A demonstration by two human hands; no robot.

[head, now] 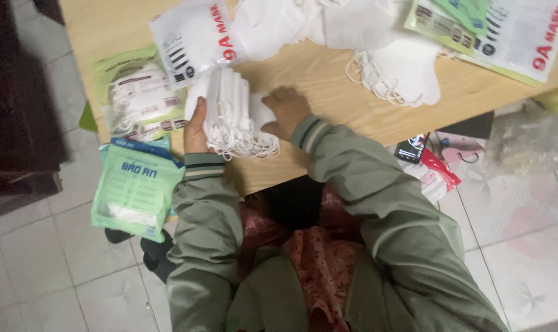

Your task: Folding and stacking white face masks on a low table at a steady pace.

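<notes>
A stack of white face masks [229,107] with loose ear loops lies on the wooden table [328,80]. My left hand [196,129] grips the stack's left side. My right hand [285,110] presses on the stack's right side, fingers curled over a mask. Both arms wear olive green sleeves with striped cuffs. A white mask package [193,37] lies just behind the stack, partly over it.
Green mask packets [137,92] sit at the table's left edge, another green packet [134,187] hangs off it. Loose white masks [402,67] and more packages [518,34] lie at the back right. A phone [412,147] and a red packet [439,169] rest lower right, over tiled floor.
</notes>
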